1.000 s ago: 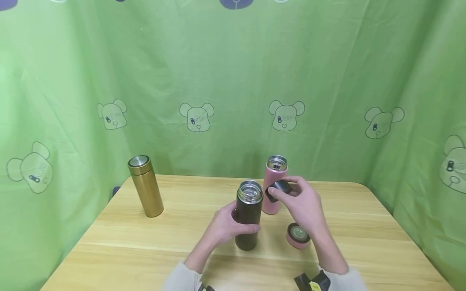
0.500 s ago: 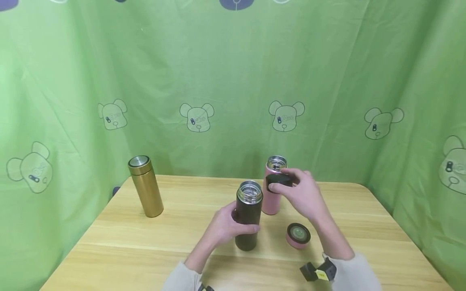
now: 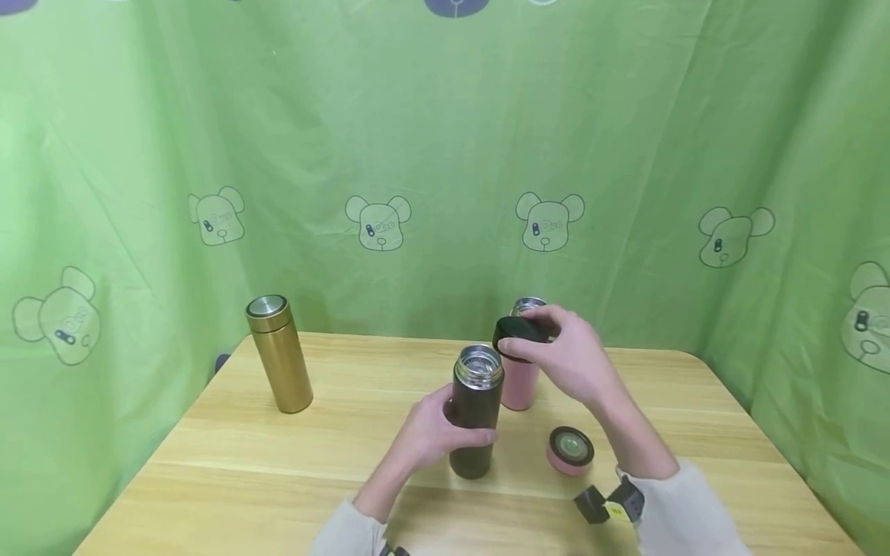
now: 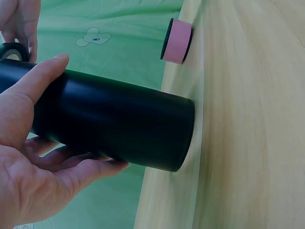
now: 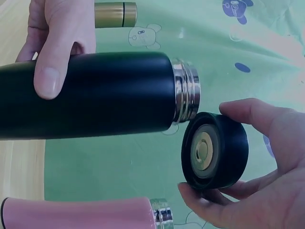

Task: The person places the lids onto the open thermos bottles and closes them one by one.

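A black thermos bottle (image 3: 476,417) stands upright on the table, its silver threaded mouth uncovered. My left hand (image 3: 431,432) grips its body, with the thumb across the near side. My right hand (image 3: 573,355) pinches the black lid (image 3: 518,333) by its rim, up and to the right of that mouth. In the right wrist view, the underside of the black lid (image 5: 214,151) faces toward the bottle and sits beside its silver neck (image 5: 187,90). Behind the lid stands an uncapped pink thermos bottle (image 3: 520,384), partly hidden by the lid and right hand.
A pink lid (image 3: 570,451) lies underside up on the wooden table (image 3: 243,494), right of the black bottle. Far to the left stands a gold thermos bottle (image 3: 281,359) with its lid on. A green curtain (image 3: 445,139) surrounds the table at the back and sides.
My right hand has moved left and slightly up with the black lid, which has turned from tilted to nearly level. The left hand and black bottle have stayed in place.
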The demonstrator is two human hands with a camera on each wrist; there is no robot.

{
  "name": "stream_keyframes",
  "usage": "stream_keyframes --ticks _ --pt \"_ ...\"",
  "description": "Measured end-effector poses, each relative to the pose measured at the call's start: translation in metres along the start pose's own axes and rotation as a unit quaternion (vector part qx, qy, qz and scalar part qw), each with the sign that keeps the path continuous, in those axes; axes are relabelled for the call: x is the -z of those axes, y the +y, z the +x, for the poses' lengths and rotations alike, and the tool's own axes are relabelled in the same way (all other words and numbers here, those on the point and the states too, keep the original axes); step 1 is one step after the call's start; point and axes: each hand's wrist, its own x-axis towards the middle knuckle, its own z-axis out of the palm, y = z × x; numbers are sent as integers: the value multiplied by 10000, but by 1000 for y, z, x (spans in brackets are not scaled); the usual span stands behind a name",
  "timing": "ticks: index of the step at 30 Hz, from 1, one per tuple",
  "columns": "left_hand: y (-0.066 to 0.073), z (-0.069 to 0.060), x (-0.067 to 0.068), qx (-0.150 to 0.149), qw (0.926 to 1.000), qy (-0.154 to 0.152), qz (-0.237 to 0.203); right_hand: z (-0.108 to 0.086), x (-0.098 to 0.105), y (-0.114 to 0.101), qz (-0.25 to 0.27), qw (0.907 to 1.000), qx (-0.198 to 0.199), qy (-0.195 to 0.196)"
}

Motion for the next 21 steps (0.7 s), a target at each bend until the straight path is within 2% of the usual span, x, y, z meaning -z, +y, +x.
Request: stream_keyframes --ticks 11,21 --pt "-3 1 -2 -40 10000 54 57 -5 -12 -13 295 9991 259 -127" --pt "-1 1 -1 -73 9999 91 26 -7 -26 -18 193 9983 494 -222"
